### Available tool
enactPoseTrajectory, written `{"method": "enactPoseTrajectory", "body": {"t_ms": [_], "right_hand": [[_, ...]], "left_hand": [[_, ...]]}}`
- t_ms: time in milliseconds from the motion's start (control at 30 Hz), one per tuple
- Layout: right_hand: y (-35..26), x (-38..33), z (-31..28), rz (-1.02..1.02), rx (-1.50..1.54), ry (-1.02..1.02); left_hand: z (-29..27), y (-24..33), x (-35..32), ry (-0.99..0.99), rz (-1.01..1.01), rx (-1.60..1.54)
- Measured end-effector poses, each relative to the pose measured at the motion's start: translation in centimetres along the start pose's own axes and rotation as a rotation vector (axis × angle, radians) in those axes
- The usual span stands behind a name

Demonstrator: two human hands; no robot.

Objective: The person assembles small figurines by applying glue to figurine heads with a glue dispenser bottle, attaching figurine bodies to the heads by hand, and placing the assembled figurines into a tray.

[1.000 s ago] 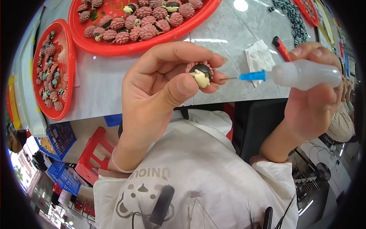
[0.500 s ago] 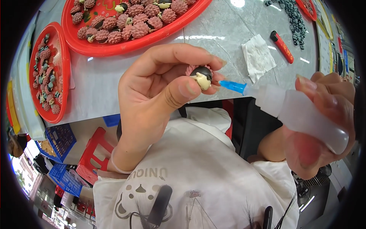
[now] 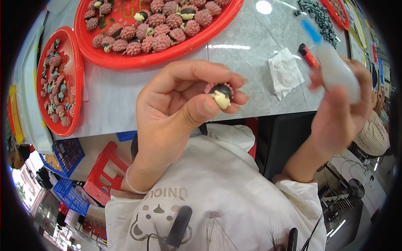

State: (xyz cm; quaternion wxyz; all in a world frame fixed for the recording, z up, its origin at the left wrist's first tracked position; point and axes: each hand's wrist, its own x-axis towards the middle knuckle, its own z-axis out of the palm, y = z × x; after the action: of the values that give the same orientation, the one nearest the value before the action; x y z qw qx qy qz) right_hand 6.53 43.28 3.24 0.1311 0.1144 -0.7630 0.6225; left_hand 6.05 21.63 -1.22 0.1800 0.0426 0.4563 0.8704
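Observation:
Between the thumb and fingers of my left hand (image 3: 167,113) is a small figurine (image 3: 221,97) with a pink bumpy back, a dark band and a cream-coloured part facing up. My right hand (image 3: 341,108), blurred by motion, grips a translucent squeeze bottle (image 3: 337,69). The bottle's blue dispensing tip (image 3: 311,30) points up toward the far side of the table, well apart from the figurine. A large red tray (image 3: 167,53) at the far left holds many similar pink pieces. Further left, a smaller red tray (image 3: 77,100) bears pink pieces and small grey-green ones.
On the grey table (image 3: 238,62) lie a crumpled white tissue (image 3: 286,73) and a red lighter (image 3: 308,55), partly covered by my right hand. Dark grey-green pieces (image 3: 320,21) are heaped at the far right. A red stool (image 3: 106,173) and blue baskets (image 3: 69,154) stand lower left.
My right hand has moved up and away from the figurine with the bottle, whose tip swung from beside the figurine to pointing away. My left hand still holds the figurine nearly in place.

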Motion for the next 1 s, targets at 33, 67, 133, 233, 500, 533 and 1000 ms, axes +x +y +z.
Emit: {"method": "enactPoseTrajectory", "body": {"t_ms": [33,67,133,233,500,533,1000], "right_hand": [[0.9,0.3,0.7,0.015,-0.025,0.076],[1.8,0.7,1.2,0.036,-0.038,0.101],[3.9,1.5,2.0,-0.011,-0.255,0.035],[5.4,2.1,3.3,0.015,-0.419,-0.024],[6.2,4.8,-1.0,-0.075,-0.642,0.064],[6.9,5.6,-1.7,-0.041,-0.725,0.096],[2.3,1.2,-0.3,0.180,0.282,-0.102]], "left_hand": [[0.1,0.0,-0.1,-0.004,-0.006,-0.012],[0.0,-0.2,-0.1,-0.016,0.004,-0.013],[-0.3,-0.5,-0.1,0.017,0.038,-0.112],[-0.2,-0.5,-0.2,0.043,0.018,-0.067],[-0.6,-0.1,-0.5,0.052,0.020,-0.020],[-0.5,-0.1,-0.3,0.050,0.019,-0.021],[-0.3,0.1,0.1,-0.012,-0.038,-0.066]]}}
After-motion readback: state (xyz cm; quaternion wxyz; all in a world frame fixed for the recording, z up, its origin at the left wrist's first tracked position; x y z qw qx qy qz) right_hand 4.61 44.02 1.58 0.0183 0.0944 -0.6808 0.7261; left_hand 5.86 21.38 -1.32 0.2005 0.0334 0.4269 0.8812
